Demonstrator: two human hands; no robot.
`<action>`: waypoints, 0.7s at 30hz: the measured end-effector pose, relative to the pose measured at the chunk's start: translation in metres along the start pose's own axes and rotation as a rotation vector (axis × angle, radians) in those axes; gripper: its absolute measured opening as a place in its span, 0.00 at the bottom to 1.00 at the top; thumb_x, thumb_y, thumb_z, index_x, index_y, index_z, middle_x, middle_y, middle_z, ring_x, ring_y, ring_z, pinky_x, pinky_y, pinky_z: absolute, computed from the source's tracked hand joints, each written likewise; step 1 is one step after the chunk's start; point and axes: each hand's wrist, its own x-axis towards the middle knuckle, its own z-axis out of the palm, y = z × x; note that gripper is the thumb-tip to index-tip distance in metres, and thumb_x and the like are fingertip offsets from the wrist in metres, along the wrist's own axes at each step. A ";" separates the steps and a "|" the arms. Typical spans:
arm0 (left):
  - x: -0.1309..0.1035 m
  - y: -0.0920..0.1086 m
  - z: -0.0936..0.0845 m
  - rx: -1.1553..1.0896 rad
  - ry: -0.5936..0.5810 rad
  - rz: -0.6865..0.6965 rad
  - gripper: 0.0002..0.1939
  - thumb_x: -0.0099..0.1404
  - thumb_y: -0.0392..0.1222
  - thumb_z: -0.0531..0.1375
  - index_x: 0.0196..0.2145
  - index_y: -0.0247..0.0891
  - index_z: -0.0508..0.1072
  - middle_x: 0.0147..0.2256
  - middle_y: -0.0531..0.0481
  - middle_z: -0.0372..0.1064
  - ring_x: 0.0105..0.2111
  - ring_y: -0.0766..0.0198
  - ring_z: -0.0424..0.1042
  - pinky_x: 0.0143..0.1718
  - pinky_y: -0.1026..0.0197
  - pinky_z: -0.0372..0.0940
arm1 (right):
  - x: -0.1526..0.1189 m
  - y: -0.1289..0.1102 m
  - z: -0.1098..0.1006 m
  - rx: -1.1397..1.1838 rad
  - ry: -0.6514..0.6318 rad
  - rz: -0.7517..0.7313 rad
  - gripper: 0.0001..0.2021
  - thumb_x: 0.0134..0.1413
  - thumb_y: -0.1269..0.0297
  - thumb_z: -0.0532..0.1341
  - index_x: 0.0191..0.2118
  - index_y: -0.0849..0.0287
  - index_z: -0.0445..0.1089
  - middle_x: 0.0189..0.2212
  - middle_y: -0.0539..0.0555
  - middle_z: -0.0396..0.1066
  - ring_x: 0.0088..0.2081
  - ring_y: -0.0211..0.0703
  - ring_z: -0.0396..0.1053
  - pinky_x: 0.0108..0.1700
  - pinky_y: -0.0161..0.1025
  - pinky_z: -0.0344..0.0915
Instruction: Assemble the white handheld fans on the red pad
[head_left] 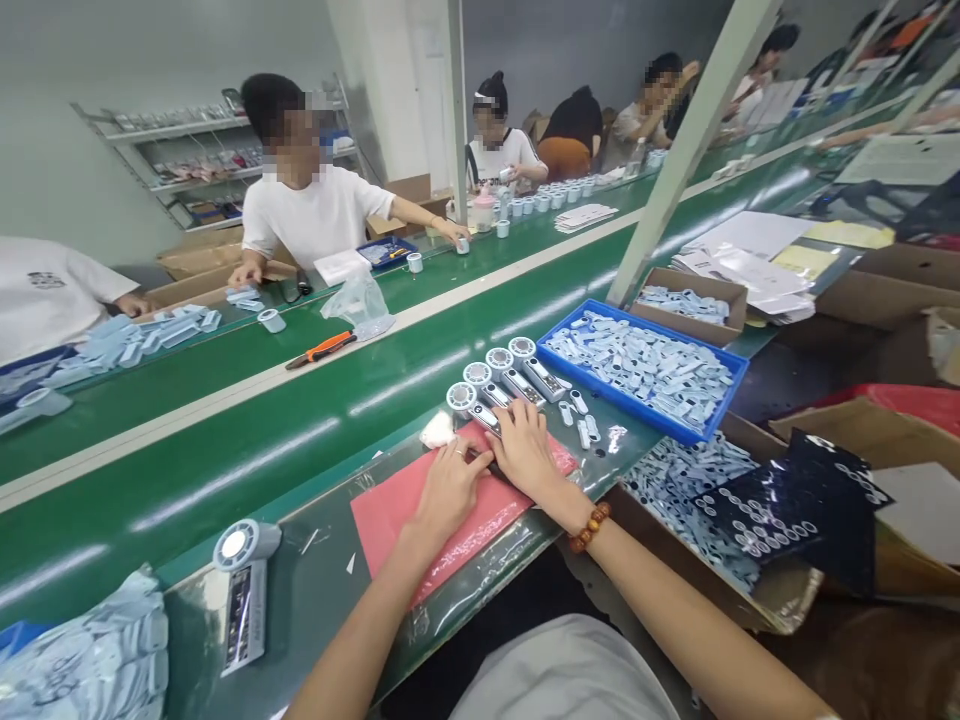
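My left hand (452, 487) is over the pink sheet (397, 515), its fingertips pinched together at the end of a narrow dark piece (498, 472). Close beside it, my right hand (526, 450) bends its fingers over the same spot and covers most of what is there, so the held thing cannot be made out. Just beyond my fingers, several light blue handheld fans (478, 374) with round heads lie in a row, some with open handles showing parts inside. A white wad (438, 430) lies beyond my left hand. Small light blue pieces (585, 430) lie to the right of my right hand.
A blue tray (546, 350) full of light blue parts stands at right, with cardboard boxes (784, 600) of parts below. Another fan (246, 590) and bagged parts (97, 650) are at left. Across the green conveyor belt (300, 440), co-workers sit; orange-handled pliers (322, 350) lie there.
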 end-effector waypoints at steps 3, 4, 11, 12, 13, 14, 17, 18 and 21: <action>-0.001 0.003 -0.005 -0.005 0.002 0.003 0.16 0.75 0.36 0.53 0.55 0.40 0.74 0.52 0.41 0.70 0.50 0.52 0.70 0.51 0.47 0.69 | 0.003 0.002 -0.009 -0.007 -0.002 0.000 0.16 0.66 0.63 0.57 0.56 0.61 0.70 0.50 0.66 0.67 0.51 0.61 0.62 0.51 0.57 0.64; -0.005 0.006 -0.010 -0.004 0.003 0.001 0.17 0.75 0.35 0.52 0.57 0.41 0.72 0.55 0.40 0.69 0.52 0.51 0.70 0.53 0.46 0.69 | 0.005 0.007 -0.015 -0.002 0.001 0.001 0.17 0.66 0.62 0.57 0.57 0.59 0.70 0.50 0.65 0.68 0.51 0.60 0.63 0.51 0.57 0.64; -0.098 -0.028 -0.095 0.129 0.240 -0.282 0.23 0.70 0.29 0.49 0.57 0.46 0.69 0.56 0.45 0.71 0.52 0.51 0.70 0.53 0.45 0.67 | 0.042 0.121 -0.081 -0.064 0.103 0.318 0.16 0.65 0.66 0.51 0.47 0.64 0.75 0.45 0.66 0.75 0.45 0.56 0.70 0.51 0.53 0.66; -0.119 -0.046 -0.113 0.208 0.247 -0.362 0.24 0.69 0.29 0.48 0.56 0.46 0.70 0.56 0.45 0.71 0.51 0.49 0.70 0.52 0.45 0.68 | 0.047 0.140 -0.086 -0.087 0.100 0.381 0.16 0.64 0.65 0.53 0.45 0.65 0.76 0.43 0.67 0.75 0.43 0.57 0.71 0.49 0.53 0.66; -0.140 -0.067 -0.130 0.285 0.230 -0.439 0.25 0.67 0.28 0.48 0.56 0.46 0.70 0.56 0.45 0.71 0.51 0.48 0.70 0.51 0.43 0.67 | 0.051 0.156 -0.089 -0.105 0.082 0.430 0.15 0.61 0.64 0.55 0.43 0.64 0.77 0.41 0.67 0.76 0.42 0.57 0.72 0.48 0.53 0.66; -0.159 -0.089 -0.145 0.340 0.157 -0.452 0.28 0.63 0.26 0.49 0.55 0.46 0.72 0.57 0.46 0.71 0.50 0.47 0.70 0.53 0.41 0.66 | 0.054 0.168 -0.090 -0.116 0.058 0.469 0.13 0.59 0.63 0.58 0.41 0.64 0.78 0.38 0.66 0.77 0.41 0.58 0.72 0.46 0.52 0.66; -0.203 -0.138 -0.176 0.367 -0.276 -0.333 0.35 0.51 0.23 0.51 0.51 0.50 0.77 0.61 0.52 0.70 0.58 0.41 0.67 0.56 0.37 0.65 | 0.060 0.190 -0.086 -0.113 -0.010 0.531 0.10 0.53 0.59 0.64 0.32 0.61 0.79 0.30 0.65 0.75 0.39 0.60 0.73 0.43 0.53 0.64; -0.211 -0.145 -0.180 0.374 -0.344 -0.326 0.38 0.48 0.23 0.52 0.52 0.51 0.77 0.63 0.51 0.67 0.61 0.41 0.66 0.56 0.38 0.65 | 0.061 0.194 -0.084 -0.102 -0.019 0.537 0.11 0.52 0.57 0.64 0.30 0.60 0.78 0.28 0.66 0.74 0.39 0.61 0.73 0.42 0.54 0.64; -0.214 -0.146 -0.185 0.387 -0.421 -0.328 0.41 0.48 0.21 0.52 0.56 0.49 0.75 0.67 0.46 0.61 0.62 0.42 0.65 0.58 0.40 0.64 | 0.065 0.203 -0.077 -0.020 -0.005 0.488 0.17 0.51 0.49 0.64 0.22 0.56 0.73 0.25 0.66 0.69 0.42 0.67 0.72 0.41 0.58 0.62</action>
